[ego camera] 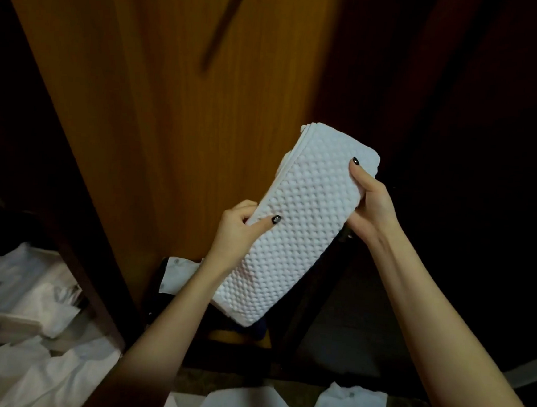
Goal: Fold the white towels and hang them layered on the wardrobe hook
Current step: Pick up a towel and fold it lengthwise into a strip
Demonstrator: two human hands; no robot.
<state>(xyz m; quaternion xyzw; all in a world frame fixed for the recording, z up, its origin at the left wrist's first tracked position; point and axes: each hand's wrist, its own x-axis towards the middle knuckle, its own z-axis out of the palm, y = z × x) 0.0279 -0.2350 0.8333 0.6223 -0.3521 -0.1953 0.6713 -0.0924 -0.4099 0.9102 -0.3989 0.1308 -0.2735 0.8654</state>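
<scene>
Presently a folded white towel (300,231), waffle-textured and several layers thick, is held tilted in the air before the wooden wardrobe door (172,105). Its left edge is clamped by the left grip (242,230), with the thumb laid on the front face and the fingers curled behind. Its upper right edge is pinched likewise by the right grip (370,201). White garments (29,284) are seen heaped at lower left.
</scene>
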